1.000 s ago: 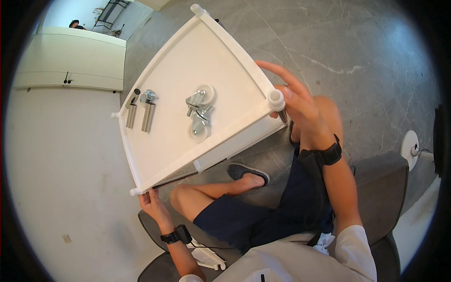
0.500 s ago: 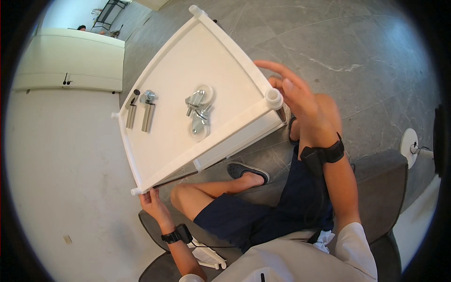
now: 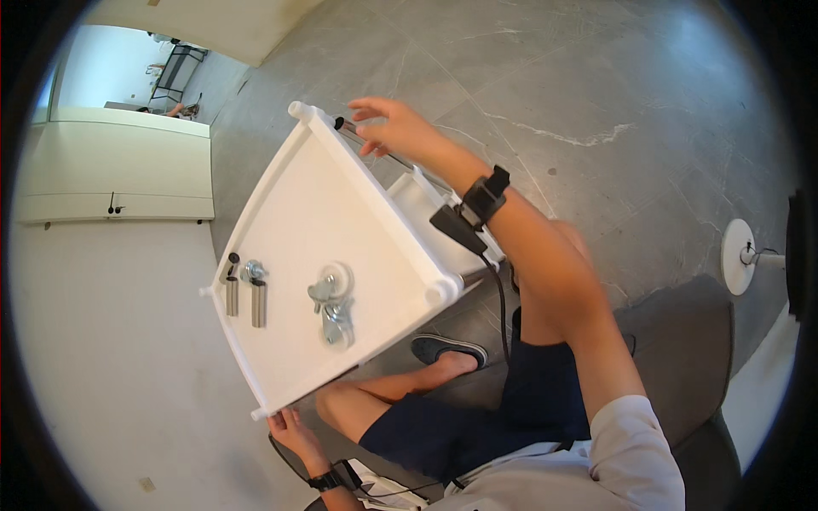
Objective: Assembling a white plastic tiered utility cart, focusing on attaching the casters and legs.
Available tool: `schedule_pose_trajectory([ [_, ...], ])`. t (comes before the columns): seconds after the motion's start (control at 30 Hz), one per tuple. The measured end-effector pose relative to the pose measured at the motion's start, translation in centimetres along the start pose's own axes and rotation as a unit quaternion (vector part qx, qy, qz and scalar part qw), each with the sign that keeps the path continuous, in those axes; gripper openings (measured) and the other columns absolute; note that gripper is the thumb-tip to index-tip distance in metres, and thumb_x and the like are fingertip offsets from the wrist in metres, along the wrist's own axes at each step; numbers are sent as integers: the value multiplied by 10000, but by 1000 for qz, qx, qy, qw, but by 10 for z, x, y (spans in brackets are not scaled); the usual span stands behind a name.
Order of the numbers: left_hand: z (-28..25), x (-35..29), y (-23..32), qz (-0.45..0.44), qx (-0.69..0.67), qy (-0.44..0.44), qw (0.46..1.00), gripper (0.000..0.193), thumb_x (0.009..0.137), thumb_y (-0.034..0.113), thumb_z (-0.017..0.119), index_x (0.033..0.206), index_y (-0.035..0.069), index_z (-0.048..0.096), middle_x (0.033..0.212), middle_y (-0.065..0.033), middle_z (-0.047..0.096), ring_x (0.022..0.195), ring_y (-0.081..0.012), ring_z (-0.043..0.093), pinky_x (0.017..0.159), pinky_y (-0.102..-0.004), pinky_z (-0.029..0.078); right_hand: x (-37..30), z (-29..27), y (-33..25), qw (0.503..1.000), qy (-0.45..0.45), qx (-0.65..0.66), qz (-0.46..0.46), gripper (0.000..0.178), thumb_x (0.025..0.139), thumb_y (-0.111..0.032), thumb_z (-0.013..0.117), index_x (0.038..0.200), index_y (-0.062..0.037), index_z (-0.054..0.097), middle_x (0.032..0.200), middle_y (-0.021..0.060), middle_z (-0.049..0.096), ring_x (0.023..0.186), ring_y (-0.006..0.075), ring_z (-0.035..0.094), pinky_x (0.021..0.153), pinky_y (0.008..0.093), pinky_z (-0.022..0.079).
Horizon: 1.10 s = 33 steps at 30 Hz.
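Observation:
A white shelf rack (image 3: 332,204) with raised rims and round corner sockets stands tilted in front of me. My left hand (image 3: 294,433) is closed at its near left corner, with some fingertips hidden under the rim. My right hand (image 3: 394,129) reaches over to the far corner, fingers spread and curved, beside a metal tube (image 3: 362,136) below the rim; I see nothing held in it. On the top tier lie two white casters (image 3: 334,277) with metal stems, a third caster (image 3: 253,271), and short metal tubes (image 3: 258,304) with black ends.
A lower white tier (image 3: 417,200) shows beneath the top one. A white wall and cabinet (image 3: 119,166) stand at the left. My shoe (image 3: 449,351) rests under the rack's near side. A grey sofa seat (image 3: 673,349) and a white round base (image 3: 738,260) are at the right.
My right hand has moved from the near right corner, forward and left to the far corner. The rack sits lower in view. My left hand has stayed at its corner.

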State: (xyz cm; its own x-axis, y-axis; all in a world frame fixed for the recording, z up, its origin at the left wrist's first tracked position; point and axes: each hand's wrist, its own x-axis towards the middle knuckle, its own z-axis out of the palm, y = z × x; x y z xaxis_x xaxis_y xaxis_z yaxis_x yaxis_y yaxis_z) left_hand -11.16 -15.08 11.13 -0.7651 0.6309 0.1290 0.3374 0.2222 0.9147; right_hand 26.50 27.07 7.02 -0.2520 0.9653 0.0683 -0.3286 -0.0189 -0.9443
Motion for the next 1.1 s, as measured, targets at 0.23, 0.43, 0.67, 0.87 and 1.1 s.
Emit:
schedule_pose_trajectory([
  [0.23, -14, 0, -1, -2, 30, -2, 1000, 271, 1038, 158, 573, 1285, 48, 567, 1248, -22, 609, 1092, -129, 560, 892, -330, 467, 21, 27, 1, 987, -9, -128, -101, 457, 870, -142, 651, 1322, -89, 612, 1066, 155, 705, 902, 314, 683, 828, 407, 522],
  [0.43, -2, -5, 3, 7, 32, 22, 999, 261, 1034, 163, 582, 1274, 60, 573, 1216, -12, 619, 1059, -115, 563, 873, -325, 466, 30, 25, 7, 972, 24, -195, -125, 368, 905, -139, 638, 1269, -95, 646, 965, 174, 720, 904, 359, 678, 806, 420, 525],
  [0.67, -5, -3, 2, 9, 27, -5, 1000, 255, 1032, 157, 582, 1273, 74, 570, 1231, -1, 606, 1065, -107, 554, 850, -306, 468, 28, 27, 8, 950, 22, -266, -162, 363, 943, -162, 605, 1303, -126, 618, 1175, 123, 683, 1064, 350, 648, 906, 453, 512],
  [0.87, 1, -4, 5, 10, 15, 0, 1000, 252, 1031, 145, 581, 1272, 73, 569, 1225, -1, 607, 1050, -98, 554, 845, -303, 470, 27, 25, 8, 946, 19, -275, -170, 362, 943, -134, 565, 1299, -80, 599, 1186, 142, 670, 1020, 325, 647, 875, 412, 504],
  [1.1, -2, -2, 3, 15, 17, -8, 1000, 246, 1032, 145, 581, 1267, 72, 573, 1216, -2, 614, 1032, -97, 561, 833, -301, 472, 27, 26, 0, 953, -5, -277, -126, 301, 963, -155, 600, 1256, -91, 584, 1144, 131, 681, 1048, 350, 649, 886, 459, 508],
])
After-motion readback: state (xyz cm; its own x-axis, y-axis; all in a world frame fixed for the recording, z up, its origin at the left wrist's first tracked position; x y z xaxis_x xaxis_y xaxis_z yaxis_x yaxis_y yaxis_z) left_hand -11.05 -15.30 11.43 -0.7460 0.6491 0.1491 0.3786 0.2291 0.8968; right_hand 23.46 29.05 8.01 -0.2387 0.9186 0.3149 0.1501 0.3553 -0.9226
